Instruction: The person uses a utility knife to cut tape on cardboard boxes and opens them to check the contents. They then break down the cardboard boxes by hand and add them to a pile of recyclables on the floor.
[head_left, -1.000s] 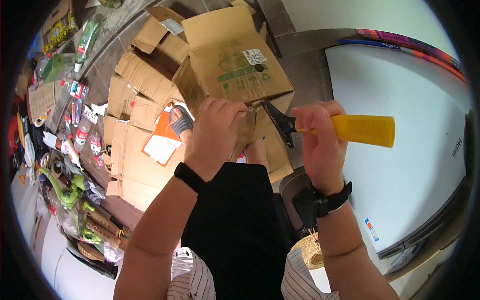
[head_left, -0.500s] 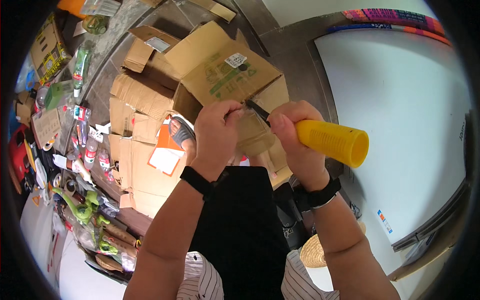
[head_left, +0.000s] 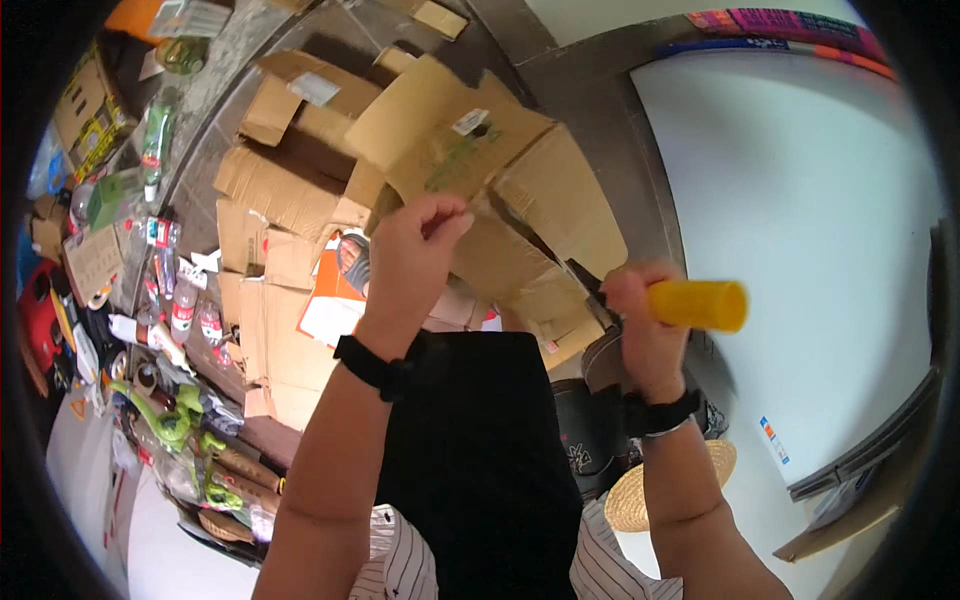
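A cardboard box [head_left: 440, 110] lies on the floor [head_left: 590, 85] just far of both hands, and a dark gap [head_left: 525, 232] cuts across it. The gap's long axis slants from far left to near right, between a broad flap [head_left: 575, 200] on its right and a panel [head_left: 490, 245] on its near left side.

The left hand [head_left: 415, 255] is nearer the gap's far end, which lies just right of its fingers. Their tips are curled together; I cannot tell whether they pinch any cardboard. The right hand [head_left: 645, 310] is nearer the other end, its fingers wrapped around a tool with a yellow handle [head_left: 700, 304]. The tool lies roughly across the scene: the handle points right, toward a white panel [head_left: 790, 230], while its dark head [head_left: 588, 282] points left and slightly far, beside the gap's near end. It blurs there, so contact with the flap is unclear.
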